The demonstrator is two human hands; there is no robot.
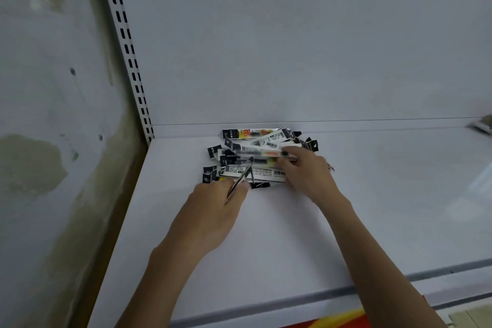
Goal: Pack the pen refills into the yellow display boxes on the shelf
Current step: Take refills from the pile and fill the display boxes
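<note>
the left hand [213, 210] pinches one slim refill [241, 181] between thumb and fingers, angled upward, probably to start a bundle. the right hand [306, 170] curls its fingertips round the end of a blurred packet [255, 154], seemingly lifting it clear. both work the heap of pen refills [266, 141] lying at the back of the white shelf [292, 234], against the rear panel [292, 48]. no yellow display box plainly shows, only a yellow-red strip [343, 318] below the shelf edge.
</note>
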